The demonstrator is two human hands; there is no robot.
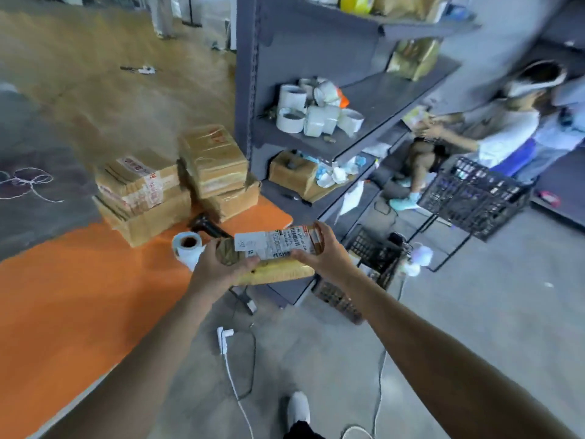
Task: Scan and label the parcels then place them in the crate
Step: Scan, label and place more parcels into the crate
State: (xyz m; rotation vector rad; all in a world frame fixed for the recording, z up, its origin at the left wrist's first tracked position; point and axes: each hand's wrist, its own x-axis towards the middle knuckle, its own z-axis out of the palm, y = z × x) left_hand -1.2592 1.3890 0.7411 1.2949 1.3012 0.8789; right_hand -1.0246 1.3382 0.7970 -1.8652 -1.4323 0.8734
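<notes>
Head view: my left grip and right grip clasp the parcel endwise, label up (likely to press it flat), near the crate.

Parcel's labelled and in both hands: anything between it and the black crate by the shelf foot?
Nothing visible blocks it. The parcel, gripped by the left hand and right hand, hangs just left of the black crate, with open air between. The right hand's wrist hides part of the crate.
</notes>
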